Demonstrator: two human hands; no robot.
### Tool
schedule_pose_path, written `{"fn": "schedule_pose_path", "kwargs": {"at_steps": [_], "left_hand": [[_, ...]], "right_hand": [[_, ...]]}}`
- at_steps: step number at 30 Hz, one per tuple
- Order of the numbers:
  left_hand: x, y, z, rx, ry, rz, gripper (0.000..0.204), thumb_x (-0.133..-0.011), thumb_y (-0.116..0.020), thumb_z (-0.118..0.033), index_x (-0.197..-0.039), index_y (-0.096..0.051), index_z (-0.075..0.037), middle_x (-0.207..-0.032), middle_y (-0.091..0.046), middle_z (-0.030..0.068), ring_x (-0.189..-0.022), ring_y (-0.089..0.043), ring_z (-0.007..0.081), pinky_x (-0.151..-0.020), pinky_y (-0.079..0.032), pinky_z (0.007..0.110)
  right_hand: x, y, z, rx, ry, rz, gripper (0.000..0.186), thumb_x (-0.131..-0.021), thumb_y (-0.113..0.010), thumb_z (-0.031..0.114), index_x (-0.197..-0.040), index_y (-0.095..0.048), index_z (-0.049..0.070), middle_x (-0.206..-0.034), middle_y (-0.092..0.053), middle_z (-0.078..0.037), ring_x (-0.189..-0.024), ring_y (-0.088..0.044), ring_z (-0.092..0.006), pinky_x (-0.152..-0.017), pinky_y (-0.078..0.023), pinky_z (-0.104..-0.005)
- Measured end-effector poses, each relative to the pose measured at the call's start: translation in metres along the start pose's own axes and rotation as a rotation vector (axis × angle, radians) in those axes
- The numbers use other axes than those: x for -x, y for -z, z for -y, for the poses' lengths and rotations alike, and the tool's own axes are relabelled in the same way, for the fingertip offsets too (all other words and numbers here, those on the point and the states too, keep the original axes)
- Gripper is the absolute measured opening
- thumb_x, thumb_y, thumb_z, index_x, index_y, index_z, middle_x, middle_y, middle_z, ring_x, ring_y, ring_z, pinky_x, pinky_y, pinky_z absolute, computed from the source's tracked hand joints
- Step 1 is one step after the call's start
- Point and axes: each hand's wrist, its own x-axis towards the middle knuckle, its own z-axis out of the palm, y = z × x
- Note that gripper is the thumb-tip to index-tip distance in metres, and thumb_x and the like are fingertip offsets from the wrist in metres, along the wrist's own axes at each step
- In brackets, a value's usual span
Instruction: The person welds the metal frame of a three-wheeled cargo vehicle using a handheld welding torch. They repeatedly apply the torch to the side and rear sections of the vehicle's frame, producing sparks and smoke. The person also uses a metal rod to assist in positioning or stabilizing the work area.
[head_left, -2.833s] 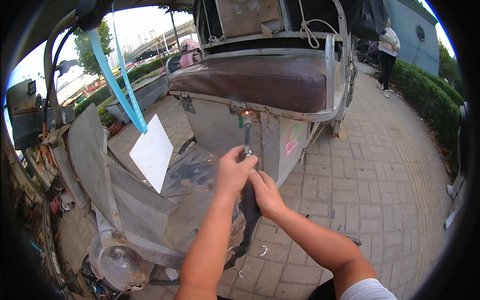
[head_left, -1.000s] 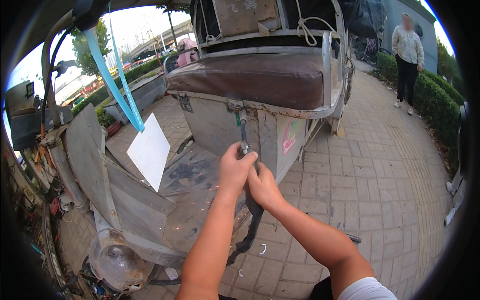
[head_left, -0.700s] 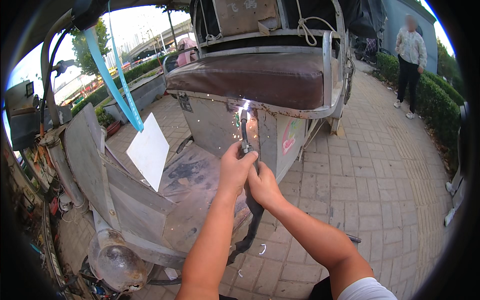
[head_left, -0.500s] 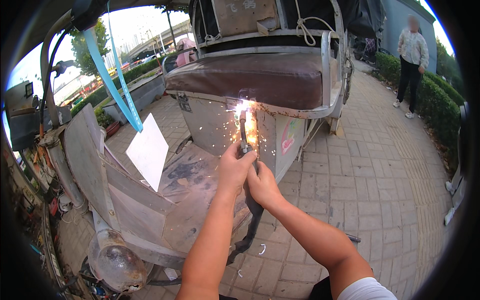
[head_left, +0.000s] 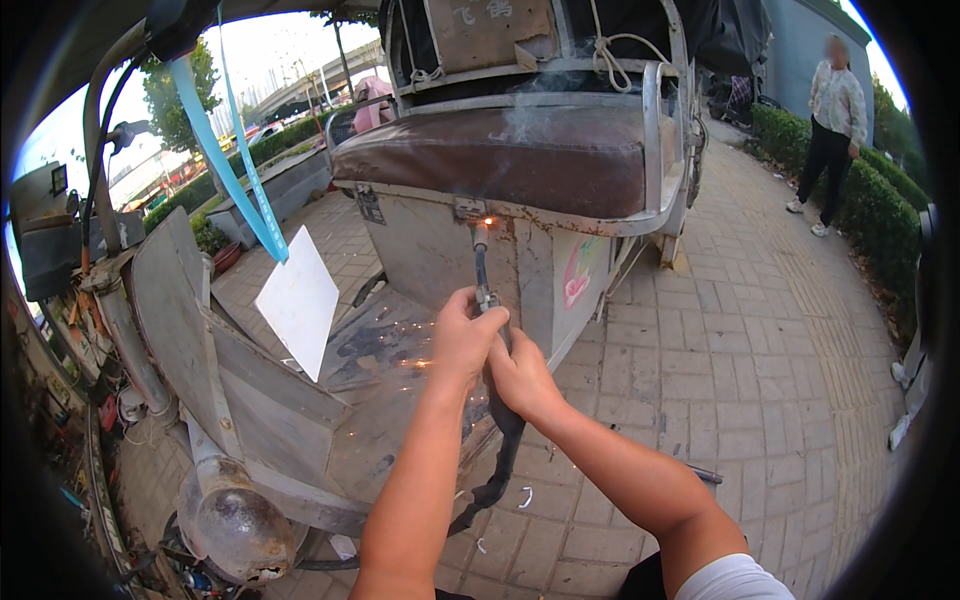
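Both my hands are closed around a welding torch in front of a vehicle's seat box [head_left: 415, 235]. My left hand [head_left: 460, 338] grips it near its neck, with the thumb on top. Just behind and to the right, my right hand [head_left: 525, 378] wraps the handle. The neck of the welding torch [head_left: 481, 262] points up at a small metal plate [head_left: 468, 208] under the seat edge. An orange glowing spot [head_left: 488, 221] shows beside the nozzle. A thick black cable [head_left: 505, 455] hangs from the handle. Thin smoke rises before the brown seat [head_left: 500, 150].
Small glowing sparks lie on the metal footwell [head_left: 375, 400]. A white card [head_left: 298, 305] hangs from a blue strap at the left, near the curved front panel [head_left: 175, 320]. A rusty headlamp [head_left: 240, 535] is at lower left. A person [head_left: 832, 130] stands by the hedge at right.
The bright arc and spark shower at the nozzle have died to a small orange glow, and smoke now rises. The torch tip has shifted slightly left and down. The standing person has moved slightly.
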Motion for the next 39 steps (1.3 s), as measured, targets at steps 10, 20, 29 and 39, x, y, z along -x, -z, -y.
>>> {"fn": "schedule_pose_path", "kwargs": {"at_steps": [10, 20, 29, 39], "left_hand": [[0.0, -0.006, 0.0, 0.032, -0.014, 0.026, 0.035, -0.082, -0.067, -0.006, -0.114, -0.059, 0.004, -0.095, -0.062, 0.0037, -0.085, -0.057, 0.0111, -0.077, -0.047, 0.027], [0.001, -0.007, -0.001, 0.026, -0.005, 0.017, 0.035, -0.081, -0.068, -0.006, -0.114, -0.059, 0.004, -0.095, -0.062, 0.0036, -0.085, -0.057, 0.0114, -0.078, -0.046, 0.027], [-0.003, -0.006, 0.005, 0.024, -0.022, -0.002, 0.036, -0.08, -0.067, -0.005, -0.113, -0.059, 0.005, -0.095, -0.063, 0.0057, -0.085, -0.059, 0.0125, -0.077, -0.049, 0.028], [0.001, 0.0, -0.002, -0.001, 0.0, 0.021, 0.041, -0.081, -0.068, -0.006, -0.118, -0.057, 0.007, -0.099, -0.063, 0.0058, -0.089, -0.06, 0.013, -0.079, -0.048, 0.028]], "right_hand": [[-0.005, 0.004, -0.001, -0.038, 0.001, -0.014, 0.061, -0.096, -0.051, 0.049, -0.093, -0.056, -0.011, -0.078, -0.066, -0.028, -0.079, -0.067, -0.0427, -0.072, -0.05, -0.0475], [-0.008, 0.003, -0.009, -0.007, 0.02, -0.018, 0.06, -0.096, -0.051, 0.049, -0.093, -0.056, -0.011, -0.079, -0.065, -0.03, -0.081, -0.067, -0.0442, -0.073, -0.05, -0.0482], [-0.006, 0.006, 0.001, -0.019, -0.042, 0.024, 0.058, -0.095, -0.052, 0.046, -0.097, -0.056, -0.012, -0.085, -0.066, -0.031, -0.086, -0.067, -0.0447, -0.076, -0.05, -0.048], [0.001, 0.006, 0.005, -0.009, 0.005, 0.011, 0.058, -0.096, -0.051, 0.046, -0.102, -0.056, -0.012, -0.086, -0.066, -0.031, -0.087, -0.067, -0.0447, -0.078, -0.05, -0.0476]]}}
